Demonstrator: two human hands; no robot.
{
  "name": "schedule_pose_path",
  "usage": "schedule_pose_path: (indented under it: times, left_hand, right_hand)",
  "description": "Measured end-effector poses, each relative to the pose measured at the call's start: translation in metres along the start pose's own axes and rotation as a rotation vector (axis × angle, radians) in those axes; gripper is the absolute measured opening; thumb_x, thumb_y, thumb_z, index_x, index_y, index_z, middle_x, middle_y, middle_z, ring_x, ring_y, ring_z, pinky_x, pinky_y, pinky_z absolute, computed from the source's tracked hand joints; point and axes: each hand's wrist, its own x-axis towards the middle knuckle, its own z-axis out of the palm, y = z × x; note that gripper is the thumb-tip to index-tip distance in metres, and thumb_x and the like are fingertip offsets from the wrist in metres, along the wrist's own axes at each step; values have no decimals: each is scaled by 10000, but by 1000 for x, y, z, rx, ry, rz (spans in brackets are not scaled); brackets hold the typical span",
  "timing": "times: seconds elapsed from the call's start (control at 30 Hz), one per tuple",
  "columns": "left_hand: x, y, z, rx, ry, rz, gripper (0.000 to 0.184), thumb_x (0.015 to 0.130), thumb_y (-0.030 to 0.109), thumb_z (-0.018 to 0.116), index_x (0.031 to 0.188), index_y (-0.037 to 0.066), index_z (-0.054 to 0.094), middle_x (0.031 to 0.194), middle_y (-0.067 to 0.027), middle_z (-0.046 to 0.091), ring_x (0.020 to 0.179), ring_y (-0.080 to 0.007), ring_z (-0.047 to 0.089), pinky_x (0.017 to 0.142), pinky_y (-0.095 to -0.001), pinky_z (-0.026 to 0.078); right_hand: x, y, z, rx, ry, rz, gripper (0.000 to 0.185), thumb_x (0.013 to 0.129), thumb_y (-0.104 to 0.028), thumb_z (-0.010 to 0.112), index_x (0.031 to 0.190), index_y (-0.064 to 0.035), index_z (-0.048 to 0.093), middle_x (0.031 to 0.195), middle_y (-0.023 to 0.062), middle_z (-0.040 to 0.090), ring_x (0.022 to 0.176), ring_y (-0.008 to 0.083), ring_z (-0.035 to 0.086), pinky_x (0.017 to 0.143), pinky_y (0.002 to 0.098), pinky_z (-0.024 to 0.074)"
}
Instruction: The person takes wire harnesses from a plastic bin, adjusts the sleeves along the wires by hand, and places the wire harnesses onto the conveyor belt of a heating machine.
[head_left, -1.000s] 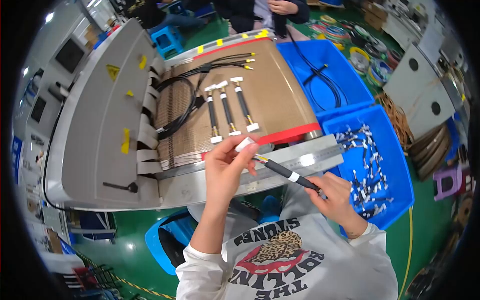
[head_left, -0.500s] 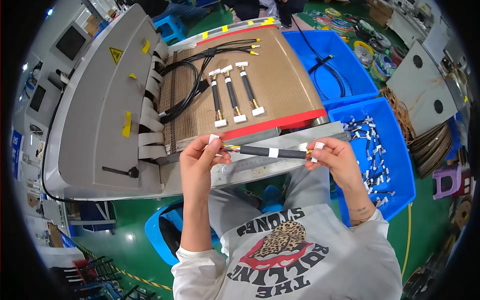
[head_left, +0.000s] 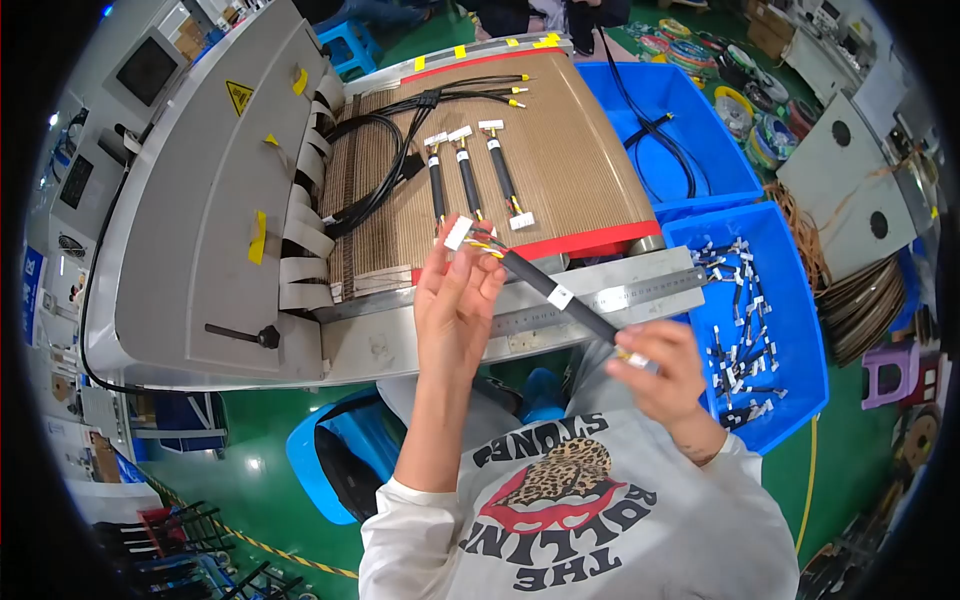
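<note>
From where I stand, the work looks to be at a looking-over stage: a black-sleeved cable [head_left: 590, 318] is held up in the air, off the near edge of the brown belt [head_left: 575, 170], slanting down to the right. The left hand [head_left: 456, 300] is half curled by the upper end, fingertips at a white connector [head_left: 458, 233] that overlaps the belt's near edge in my line of sight; whether it truly pinches or only props, I can't tell. The right hand [head_left: 665, 372], a bit blurred, pinches the lower end, further out from the belt. I'd judge the next move calls for a firm hold on both ends, without tugging the thin wires behind the connector.

As for edges, a red strip [head_left: 590, 242] marks the belt's near side, and in front of it runs a metal surface [head_left: 365, 347] with a steel ruler [head_left: 640, 291]. On the belt, three short cables [head_left: 503, 172] lie side by side, a black cable bundle [head_left: 410, 167] to their left; to their right the mesh shows through up to the belt's edge. Past that edge, a blue bin [head_left: 790, 300] of more cables limits the right elbow.
</note>
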Motion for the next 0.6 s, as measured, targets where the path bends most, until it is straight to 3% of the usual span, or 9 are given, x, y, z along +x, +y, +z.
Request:
schedule_pose_path:
  times: [0.13,0.23,0.27,0.37,0.4,0.5,0.6]
  left_hand:
    - [2,-4,-4,37,-32,-43,265,853,137,503,1056,-32,502,1028,-152,551,797,-131,572,679,-235,490]
    - [-1,2,1,159,-12,-17,239,849,133,509,1002,-47,544,969,-155,576,774,-117,569,675,-234,486]
    - [-1,2,-1,178,-39,-17,242,848,130,510,1004,-51,544,952,-148,583,767,-113,566,674,-233,485]
    - [-2,3,4,258,-63,23,248,846,121,510,1011,-61,544,896,-133,602,747,-98,555,668,-228,466]
    - [-1,2,2,280,-69,29,248,847,122,509,1013,-58,545,894,-136,602,749,-98,554,669,-229,461]
    - [-3,1,3,282,-88,42,239,851,131,505,1007,-44,550,890,-132,602,762,-100,553,675,-228,444]
    - [-2,0,8,213,-93,39,224,853,145,506,993,-24,547,887,-118,600,779,-103,554,679,-228,439]
  right_hand:
    - [-22,2,12,-98,-46,-140,253,654,-3,630,889,-97,644,971,90,568,829,212,535,644,260,493]
    - [-26,-3,16,182,-59,202,257,673,57,584,887,-74,643,1088,135,503,876,225,536,659,262,495]
    - [-28,-7,14,379,-103,395,358,695,99,518,1026,-27,573,1183,173,417,934,238,529,724,291,484]
    - [-25,-21,24,1033,98,772,468,724,104,466,1181,10,434,1223,181,376,975,228,517,794,310,459]
    - [-22,-20,20,1158,24,839,508,765,88,469,1246,48,310,1236,176,372,997,201,509,830,310,440]
    - [-36,-10,28,1193,-87,1064,442,793,70,480,1215,55,349,1186,171,441,958,187,538,822,297,447]
    - [-33,-8,24,1191,-343,1173,372,815,46,482,1173,62,382,1081,159,531,898,194,568,800,291,460]
